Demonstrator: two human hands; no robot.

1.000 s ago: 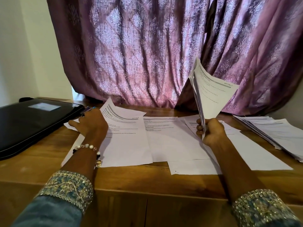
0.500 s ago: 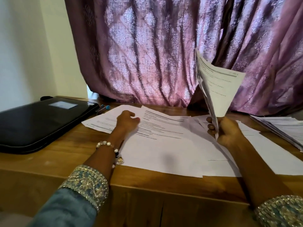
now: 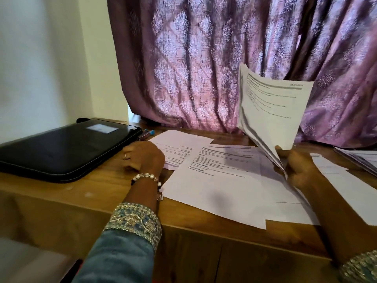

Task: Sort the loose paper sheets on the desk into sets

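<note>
Though several sheets (image 3: pixel 222 180) lie spread and overlapping across the desk (image 3: pixel 81 199), sorting looks only partway done, by my reading. Right hand (image 3: pixel 299 168): fingers curled round the lower corner of a fanned bundle (image 3: pixel 271 111), held upright above the desk. Left hand (image 3: pixel 142 156): resting on the far-left sheet (image 3: pixel 179 146), fingers loosely bent, hard to tell whether pinching anything. Another pile (image 3: pixel 361 158) at the right edge, cut off. Printed text too blurred to tell sets apart

On the table (image 3: pixel 61 201), the case (image 3: pixel 61 148) lies left of my sheets (image 3: pixel 220 180); a stack (image 3: pixel 363 160) lies far right.
</note>
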